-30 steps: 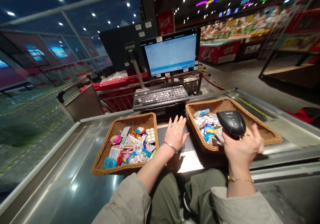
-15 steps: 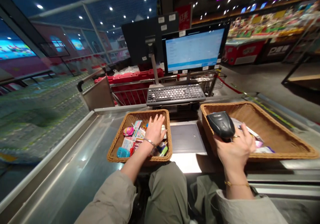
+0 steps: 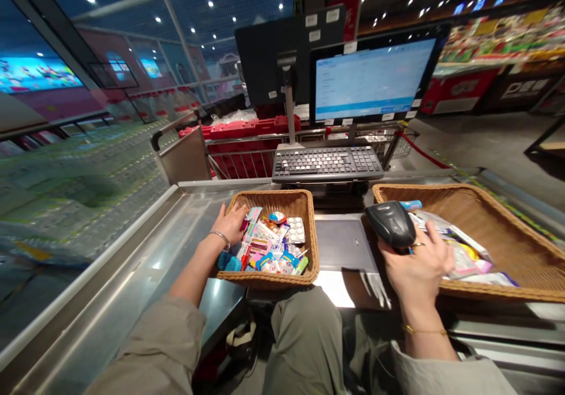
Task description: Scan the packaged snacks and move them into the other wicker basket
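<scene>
My left hand (image 3: pixel 230 226) is at the left rim of the smaller wicker basket (image 3: pixel 316 254), its fingers apart. Part of a pink item (image 3: pixel 244 225) shows beside the fingers; the rest of it is hidden under the hand. Small packaged goods fill this basket, among them a white blister-like pack (image 3: pixel 295 230), a green item (image 3: pixel 301 265) and a blue item (image 3: pixel 228 261). My right hand (image 3: pixel 417 259) is closed around a black barcode scanner (image 3: pixel 392 223), held over the near left side of the larger wicker basket (image 3: pixel 512 218). Several packages (image 3: pixel 470 259) lie inside that one.
Between the baskets lies a flat grey scanner plate (image 3: pixel 339 245) set in the counter. Behind it stand a keyboard (image 3: pixel 326 162) and a lit monitor (image 3: pixel 375 83). A metal counter (image 3: pixel 176 230) extends to the left. Shopping carts with red crates (image 3: pixel 247 129) are beyond.
My left hand has shifted left, from the right half of the smaller basket to its left rim, uncovering the goods there. The scanner stays in my right hand. The view has turned slightly left.
</scene>
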Available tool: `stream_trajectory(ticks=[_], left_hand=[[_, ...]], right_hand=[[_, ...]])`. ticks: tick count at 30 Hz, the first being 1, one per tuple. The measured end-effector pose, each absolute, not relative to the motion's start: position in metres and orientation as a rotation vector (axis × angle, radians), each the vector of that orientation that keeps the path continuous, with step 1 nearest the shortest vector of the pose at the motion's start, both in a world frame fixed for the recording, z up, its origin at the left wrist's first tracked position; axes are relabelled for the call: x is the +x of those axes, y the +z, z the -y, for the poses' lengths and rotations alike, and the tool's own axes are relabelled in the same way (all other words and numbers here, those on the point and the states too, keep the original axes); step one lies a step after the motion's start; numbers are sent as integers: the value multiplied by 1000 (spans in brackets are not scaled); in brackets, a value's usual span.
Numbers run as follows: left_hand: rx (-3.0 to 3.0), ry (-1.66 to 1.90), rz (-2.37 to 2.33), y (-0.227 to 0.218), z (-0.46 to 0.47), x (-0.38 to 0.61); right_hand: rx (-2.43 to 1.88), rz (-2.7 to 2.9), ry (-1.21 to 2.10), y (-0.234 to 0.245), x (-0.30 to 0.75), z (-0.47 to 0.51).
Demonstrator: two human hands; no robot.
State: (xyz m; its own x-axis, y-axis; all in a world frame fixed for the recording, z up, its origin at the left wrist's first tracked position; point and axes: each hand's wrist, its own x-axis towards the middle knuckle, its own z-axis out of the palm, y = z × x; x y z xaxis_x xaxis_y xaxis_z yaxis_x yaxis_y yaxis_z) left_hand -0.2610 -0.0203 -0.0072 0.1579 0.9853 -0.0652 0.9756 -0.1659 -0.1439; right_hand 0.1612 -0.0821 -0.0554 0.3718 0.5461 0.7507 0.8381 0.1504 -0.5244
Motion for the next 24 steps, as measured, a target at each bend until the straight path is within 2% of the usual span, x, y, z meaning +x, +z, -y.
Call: stream_trajectory(ticks=[6,17,20,24], left_hand=[[-2432,444,1884,-12,9,-264],[-2284,415,2032,3,7,-257],[-2275,266,2062,10,10,-259],[-2428,-188,1994,10,10,-258]], right_hand=[[-1523,1332,-335,-59,159,81],[-1532,1362,-355,-61,162,79],[-1548,1356,-338,-61,162,79],[-1537,1352,-332,-62,161,78]])
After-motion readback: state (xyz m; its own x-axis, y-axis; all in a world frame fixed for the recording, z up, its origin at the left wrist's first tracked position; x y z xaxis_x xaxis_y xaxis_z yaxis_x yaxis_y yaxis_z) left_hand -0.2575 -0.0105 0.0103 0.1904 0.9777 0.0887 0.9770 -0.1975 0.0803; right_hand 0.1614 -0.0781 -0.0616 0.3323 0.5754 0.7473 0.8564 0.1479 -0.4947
